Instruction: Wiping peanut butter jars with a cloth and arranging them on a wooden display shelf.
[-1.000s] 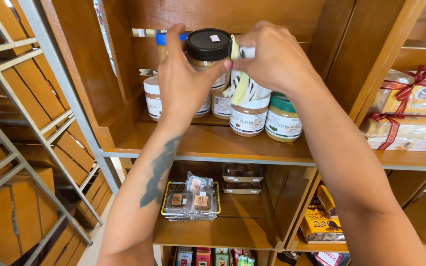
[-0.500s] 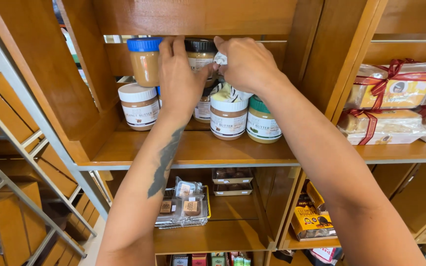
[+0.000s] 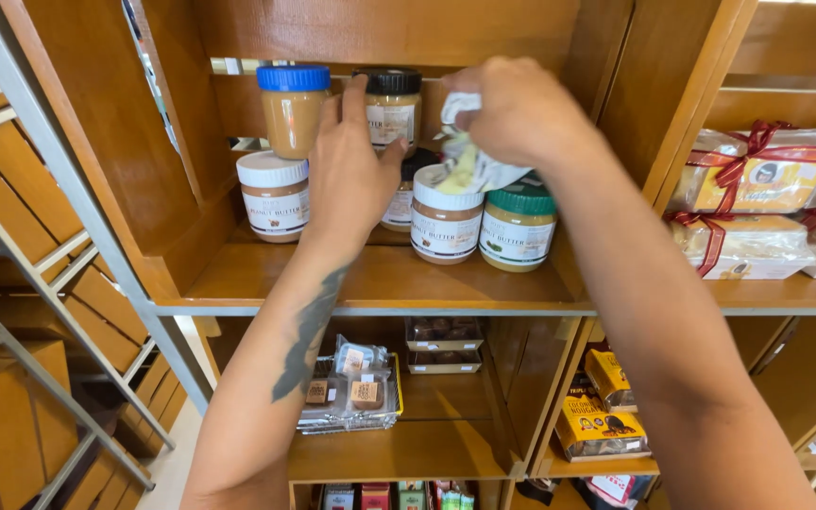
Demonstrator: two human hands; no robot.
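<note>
Head view — left hand (image 3: 351, 179) against black-lidded jar (image 3: 391, 104)

Beribboned gift packs (image 3: 765, 179) stacked on the right-hand shelf; yellow boxes (image 3: 599, 423) leaning below them; a clear tray of small wrapped sweets (image 3: 351, 401) on the lower shelf (image 3: 408, 453); dark trays (image 3: 443, 342) behind, perhaps chocolates; grey metal ladder (image 3: 44, 227) at left.
</note>
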